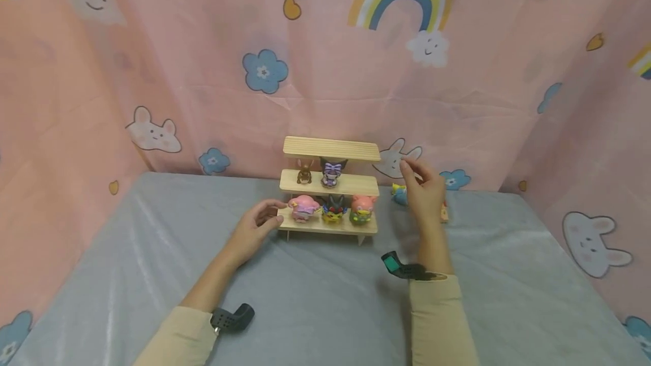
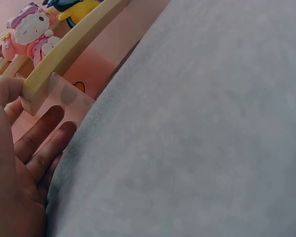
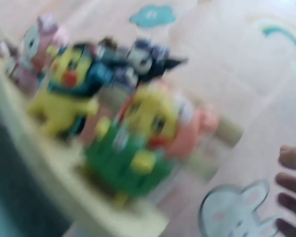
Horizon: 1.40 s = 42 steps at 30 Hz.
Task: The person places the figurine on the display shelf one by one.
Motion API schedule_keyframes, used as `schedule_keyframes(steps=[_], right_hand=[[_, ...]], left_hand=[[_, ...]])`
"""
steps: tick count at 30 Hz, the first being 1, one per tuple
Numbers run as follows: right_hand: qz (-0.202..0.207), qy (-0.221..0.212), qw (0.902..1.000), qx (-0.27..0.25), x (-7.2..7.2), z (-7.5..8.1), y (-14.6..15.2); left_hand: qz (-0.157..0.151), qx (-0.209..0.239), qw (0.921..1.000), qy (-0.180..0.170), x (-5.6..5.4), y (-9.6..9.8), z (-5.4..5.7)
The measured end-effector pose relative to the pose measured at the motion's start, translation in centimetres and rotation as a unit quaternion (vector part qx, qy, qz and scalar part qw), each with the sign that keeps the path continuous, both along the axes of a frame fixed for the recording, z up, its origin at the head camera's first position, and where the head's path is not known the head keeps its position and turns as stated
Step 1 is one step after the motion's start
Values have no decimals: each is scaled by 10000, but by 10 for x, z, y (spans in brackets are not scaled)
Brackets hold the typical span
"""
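My left hand (image 1: 257, 226) grips the left end of the lowest board of a three-tier wooden display shelf (image 1: 325, 229), thumb at its corner in the left wrist view. On that board stand a pink figurine (image 1: 303, 208), a yellow figurine in dark headgear (image 1: 334, 209) and a pink-hooded figurine with a green body (image 1: 362, 209). The middle board carries a brown figurine (image 1: 304, 173) and a purple-and-black figurine (image 1: 331, 173). My right hand (image 1: 426, 188) hovers right of the shelf, fingers loosely bent and holding nothing. The right wrist view is blurred.
Behind my right hand a blue-and-yellow object (image 1: 399, 194) and an orange object (image 1: 445, 212) lie on the grey cloth-covered table (image 1: 325, 298), partly hidden. The shelf's top board (image 1: 331, 148) bears no figurine. A pink patterned curtain (image 1: 213, 72) hangs around the table.
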State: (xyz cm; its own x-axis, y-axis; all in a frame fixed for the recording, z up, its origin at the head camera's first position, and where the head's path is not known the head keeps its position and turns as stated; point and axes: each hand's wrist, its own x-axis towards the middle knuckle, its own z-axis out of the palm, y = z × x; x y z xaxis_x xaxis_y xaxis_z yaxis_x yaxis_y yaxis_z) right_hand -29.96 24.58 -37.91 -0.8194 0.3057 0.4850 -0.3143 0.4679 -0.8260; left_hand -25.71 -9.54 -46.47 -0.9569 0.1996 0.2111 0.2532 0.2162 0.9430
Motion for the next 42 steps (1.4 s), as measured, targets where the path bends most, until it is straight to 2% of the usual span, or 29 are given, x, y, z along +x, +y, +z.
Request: schedule_keyframes(steps=[6, 10, 13, 18, 24, 30, 36, 40, 42], right_hand=[[-280, 279, 9989, -266, -9, -49, 14], [-667, 127, 9967, -441, -11, -72, 20], [-845, -126, 9953, -455, -14, -83, 24], [-976, -751, 9918, -346, -15, -86, 24], [-1511, -1261, 9799, -319, -15, -84, 21], [-1747, -1368, 9726, -700, -13, -81, 21], [-1842, -1422, 9704, -649, -11, -78, 18], [-2089, -1421, 9668, -380, -9, -76, 13], [-2241, -1557, 9620, -33, -8, -75, 11]], left_hand=[[1, -18, 10000, 50, 2, -2, 0], [-22, -26, 10000, 55, 2, -1, 0], [-18, -40, 10000, 41, 2, -1, 1], [-29, -32, 10000, 42, 2, 0, 3], [-24, -66, 10000, 44, 2, 1, 3], [-32, -36, 10000, 20, 0, 1, 2], [-68, -22, 10000, 38, 0, 1, 2], [-47, -10, 10000, 63, 2, 0, 3], [-30, -7, 10000, 76, 2, 0, 3]])
